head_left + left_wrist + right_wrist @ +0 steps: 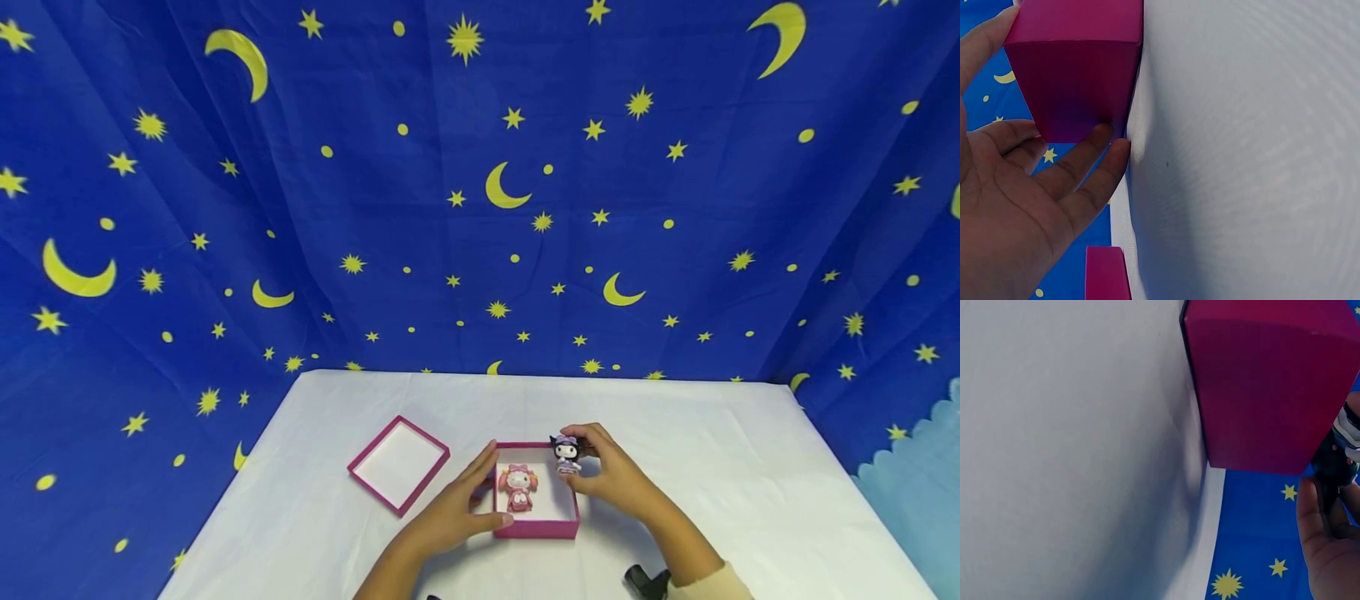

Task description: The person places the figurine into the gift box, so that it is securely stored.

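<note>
On the white table point(712, 467), we enter: one box point(536, 530), its lid point(400, 465) apart on the left; one pink figure point(518, 488) inside, nearer the left wall; one dark figure point(567, 454) at the box's far right corner. Left hand point(453, 512): thumb at the near left corner, fingers at the far left one, bracing the box between them. Right hand point(617, 475): thumb and fingers clamped on the dark figure. Handling, in our judgement: brace the box without bowing its walls, pinch the dark figure lightly, and keep it clear of the rim and the pink figure. Views compared: the head view alone gives us the pink figure; the left wrist view adds lower fingertips against the outer wall, close to the table; the right wrist view puts the dark figure at rim height or above, though whether it touches the rim we cannot tell.
</note>
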### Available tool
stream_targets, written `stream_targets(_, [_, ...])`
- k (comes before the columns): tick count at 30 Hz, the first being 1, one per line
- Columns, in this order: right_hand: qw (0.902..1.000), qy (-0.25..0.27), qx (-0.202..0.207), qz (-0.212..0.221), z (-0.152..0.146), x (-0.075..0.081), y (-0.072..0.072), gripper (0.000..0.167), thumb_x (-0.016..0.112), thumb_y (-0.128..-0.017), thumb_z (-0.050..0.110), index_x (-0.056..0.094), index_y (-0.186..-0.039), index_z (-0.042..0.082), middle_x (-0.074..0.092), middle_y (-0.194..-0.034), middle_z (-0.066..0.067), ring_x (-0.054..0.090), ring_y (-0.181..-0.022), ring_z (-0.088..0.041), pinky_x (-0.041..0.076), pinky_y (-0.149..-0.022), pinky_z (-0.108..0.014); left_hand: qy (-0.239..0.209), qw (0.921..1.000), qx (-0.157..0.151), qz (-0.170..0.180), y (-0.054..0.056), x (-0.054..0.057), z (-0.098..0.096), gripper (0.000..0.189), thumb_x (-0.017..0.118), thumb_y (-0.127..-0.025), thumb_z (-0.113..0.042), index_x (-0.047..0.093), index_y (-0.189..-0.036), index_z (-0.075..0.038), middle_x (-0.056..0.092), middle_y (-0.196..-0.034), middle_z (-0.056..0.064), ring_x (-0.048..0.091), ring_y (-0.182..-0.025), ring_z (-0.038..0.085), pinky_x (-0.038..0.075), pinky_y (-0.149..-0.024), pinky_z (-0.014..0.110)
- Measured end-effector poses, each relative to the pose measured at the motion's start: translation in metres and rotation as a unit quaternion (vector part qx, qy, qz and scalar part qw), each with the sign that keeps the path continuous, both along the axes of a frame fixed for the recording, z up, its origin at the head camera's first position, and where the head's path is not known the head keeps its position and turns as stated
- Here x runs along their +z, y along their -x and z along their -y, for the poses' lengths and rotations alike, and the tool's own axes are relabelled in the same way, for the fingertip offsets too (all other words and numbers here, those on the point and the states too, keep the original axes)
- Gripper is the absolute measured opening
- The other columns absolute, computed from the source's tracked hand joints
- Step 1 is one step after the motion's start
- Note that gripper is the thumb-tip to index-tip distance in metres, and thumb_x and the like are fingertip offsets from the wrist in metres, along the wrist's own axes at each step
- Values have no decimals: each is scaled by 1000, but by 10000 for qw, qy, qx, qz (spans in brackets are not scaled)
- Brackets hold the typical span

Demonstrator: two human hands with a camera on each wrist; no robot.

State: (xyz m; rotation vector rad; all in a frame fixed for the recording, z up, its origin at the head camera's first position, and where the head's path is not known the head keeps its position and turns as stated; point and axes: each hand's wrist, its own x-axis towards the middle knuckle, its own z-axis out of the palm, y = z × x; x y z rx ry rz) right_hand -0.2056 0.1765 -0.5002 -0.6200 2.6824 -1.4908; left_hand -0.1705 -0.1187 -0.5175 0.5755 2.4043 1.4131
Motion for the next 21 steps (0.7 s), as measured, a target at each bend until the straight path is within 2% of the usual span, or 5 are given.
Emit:
stream_targets(6, [9994, 169, 269, 118, 3, 0, -3, 62, 84, -80, 8, 54, -134, 10, 51, -129, -11, 65, -116, -28, 55, -105, -36, -23, 10000, -32, -20, 0, 0, 1, 96, 76, -89, -43, 18, -163, -23, 7, -173, -5, 38, -150, 27, 44, -116, 46])
stream_targets(9, [9995, 86, 308, 9, 2, 3, -6, 58, 84, -80, 10, 56, -131, 15, 54, -127, -6, 65, -116, -25, 54, -106, -37, -32, 10000, -30, -1, 0, 0, 1, 96, 76, -89, -43, 18, -163, -23, 6, -173, -5, 35, -151, 27, 43, -117, 46])
stream_targets(12, [9990, -209, 297, -252, 2, 6, -9, 57, 86, -80, 18, 58, -130, 22, 58, -124, 3, 62, -114, -18, 54, -105, -40, -56, 10000, -26, 17, 0, 1, 1, 96, 76, -89, -43, 18, -163, -23, 6, -173, -5, 35, -151, 27, 43, -117, 47])
stream_targets(16, [9967, -564, 314, -489, 4, 7, -11, 58, 86, -80, 33, 60, -132, 28, 61, -122, 11, 57, -108, -16, 54, -95, -40, -40, 10000, -41, -13, 0, 1, 1, 96, 76, -89, -43, 18, -163, -23, 6, -173, -5, 33, -152, 28, 42, -117, 47])
stream_targets(21, [9962, -695, 345, -398, 7, 3, -11, 59, 84, -80, 41, 60, -132, 30, 62, -122, 12, 55, -101, -19, 50, -84, -32, 12, 10000, -44, -36, 0, 2, 1, 96, 75, -89, -45, 18, -163, -23, 6, -173, -5, 30, -154, 28, 43, -117, 47])
